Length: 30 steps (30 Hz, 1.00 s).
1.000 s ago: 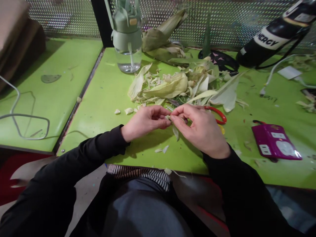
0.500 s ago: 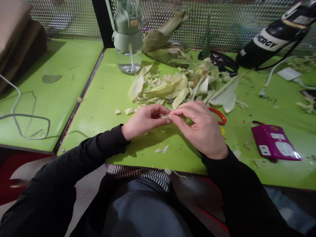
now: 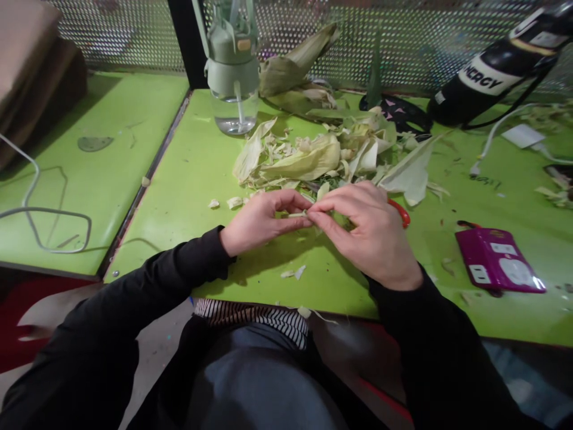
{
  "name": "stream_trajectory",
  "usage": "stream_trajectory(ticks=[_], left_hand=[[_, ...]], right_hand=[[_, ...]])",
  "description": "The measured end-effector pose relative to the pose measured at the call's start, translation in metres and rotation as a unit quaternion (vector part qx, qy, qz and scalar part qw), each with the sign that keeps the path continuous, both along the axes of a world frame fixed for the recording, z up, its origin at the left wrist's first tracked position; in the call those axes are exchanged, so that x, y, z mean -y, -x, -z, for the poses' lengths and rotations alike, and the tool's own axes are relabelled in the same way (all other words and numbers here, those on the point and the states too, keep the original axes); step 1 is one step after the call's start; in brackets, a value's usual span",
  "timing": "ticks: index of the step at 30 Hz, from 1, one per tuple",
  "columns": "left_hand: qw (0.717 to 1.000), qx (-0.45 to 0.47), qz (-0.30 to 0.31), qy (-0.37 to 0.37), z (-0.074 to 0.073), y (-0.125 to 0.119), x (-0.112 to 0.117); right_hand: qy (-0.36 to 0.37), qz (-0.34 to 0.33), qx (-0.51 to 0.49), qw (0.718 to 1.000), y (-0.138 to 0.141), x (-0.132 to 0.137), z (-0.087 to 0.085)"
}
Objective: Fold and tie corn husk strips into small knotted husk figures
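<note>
My left hand (image 3: 271, 220) and my right hand (image 3: 364, 227) meet fingertip to fingertip above the green table (image 3: 259, 278). Between them is a thin pale-green strip (image 3: 296, 215), which looks like corn husk; both hands pinch it, and its right end is hidden by my fingers. Just beyond my hands lies a heap of corn husks (image 3: 308, 158), some whole leaves and some torn bits. Small husk scraps (image 3: 235, 203) lie by my left hand. A red scissors-like handle (image 3: 400, 213) shows partly behind my right hand.
A clear-bottomed water bottle (image 3: 235, 113) stands at the back, with a larger dried husk (image 3: 286, 74) beside it. A black bottle (image 3: 487, 77) leans against the mesh divider (image 3: 120, 36). At right are a purple power socket (image 3: 499, 260) and a white charger (image 3: 523, 136). Brown bags (image 3: 36, 77) stand left.
My right hand has shifted slightly right and covers more of the red handle. More of the pale strip shows between my left fingers. The heap stays put.
</note>
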State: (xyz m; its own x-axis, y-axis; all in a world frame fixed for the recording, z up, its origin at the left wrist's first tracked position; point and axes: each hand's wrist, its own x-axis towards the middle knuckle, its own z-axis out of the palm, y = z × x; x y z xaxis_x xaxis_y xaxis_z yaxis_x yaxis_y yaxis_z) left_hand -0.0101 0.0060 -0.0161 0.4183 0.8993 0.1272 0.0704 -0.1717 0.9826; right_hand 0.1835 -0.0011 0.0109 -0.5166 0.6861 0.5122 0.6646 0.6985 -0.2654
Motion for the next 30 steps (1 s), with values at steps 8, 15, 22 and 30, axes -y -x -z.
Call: stream_trajectory(ticks=[8,15,22,30], left_hand=[[0.985,0.130,0.005,0.111,0.001,0.001,-0.003],[0.983,0.135,0.040,0.115,0.008,-0.002,-0.003],[0.971,0.152,0.098,0.156,0.004,-0.006,0.004],[0.985,0.132,0.019,0.112,-0.005,-0.009,0.010]], right_hand=[[-0.063,0.119,-0.116,0.984,-0.004,0.000,-0.005],[0.038,0.092,-0.085,0.991,-0.004,-0.004,-0.001],[0.130,0.039,-0.094,0.986,0.001,-0.002,0.004],[0.345,-0.015,-0.174,0.922,0.007,0.001,0.001]])
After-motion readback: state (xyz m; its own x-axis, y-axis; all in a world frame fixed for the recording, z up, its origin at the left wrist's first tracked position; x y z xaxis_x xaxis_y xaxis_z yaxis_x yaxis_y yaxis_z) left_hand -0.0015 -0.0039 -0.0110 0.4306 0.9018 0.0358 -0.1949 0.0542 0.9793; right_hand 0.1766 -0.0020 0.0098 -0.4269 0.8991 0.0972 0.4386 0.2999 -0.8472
